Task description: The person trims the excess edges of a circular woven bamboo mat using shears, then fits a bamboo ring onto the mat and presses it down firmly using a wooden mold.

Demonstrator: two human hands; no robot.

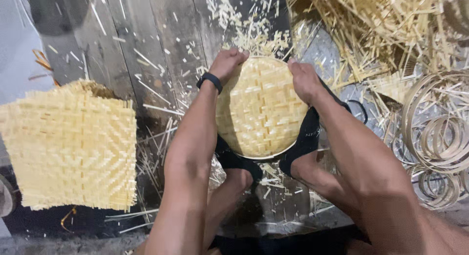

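1. One round, pale yellow woven bamboo tray (259, 108) lies on the dark wooden plank floor (146, 35), between the person's two knees.
2. The left hand (227, 63) rests on the tray's upper left rim, fingers curled over the edge and gripping it. One black band (209, 81) circles that wrist.
3. The right hand (304, 81) presses on the tray's upper right rim, fingers bent around the edge, closed on it.
4. Two black cloth pieces (305, 138) sit under the tray's lower edge, one beside each leg.
5. One stack of square, pale yellow woven bamboo mats (71, 145) lies well apart at the left.
6. Several coiled bamboo strip hoops (439, 138) lie at the right; their exact number cannot be told.
7. One loose heap of pale bamboo slivers (371, 25) fills the upper right, with scraps scattered over the floor.
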